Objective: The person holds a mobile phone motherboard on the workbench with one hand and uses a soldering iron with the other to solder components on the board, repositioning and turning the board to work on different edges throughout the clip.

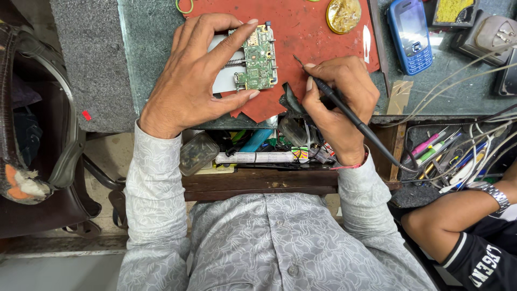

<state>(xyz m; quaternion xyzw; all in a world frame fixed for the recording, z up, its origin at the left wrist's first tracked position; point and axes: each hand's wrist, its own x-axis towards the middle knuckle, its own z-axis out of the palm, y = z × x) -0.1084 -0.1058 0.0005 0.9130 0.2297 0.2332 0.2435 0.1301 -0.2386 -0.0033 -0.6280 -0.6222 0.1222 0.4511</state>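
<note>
My left hand (196, 75) grips a small green circuit board (257, 58) between thumb and fingers, pressing it on a metal holder over a worn red mat (312, 32). My right hand (339, 102) holds a black soldering iron (344, 110) like a pen. Its thin tip (297, 59) points up and left, a short way right of the board and not touching it. The iron's cable runs off to the right.
A blue keypad phone (412, 35) and a round tin of flux (343, 14) lie at the back. An open drawer (258, 148) below the mat holds several tools and tubes. Another person's arm with a wristwatch (493, 194) is at the right. A chair (37, 124) stands left.
</note>
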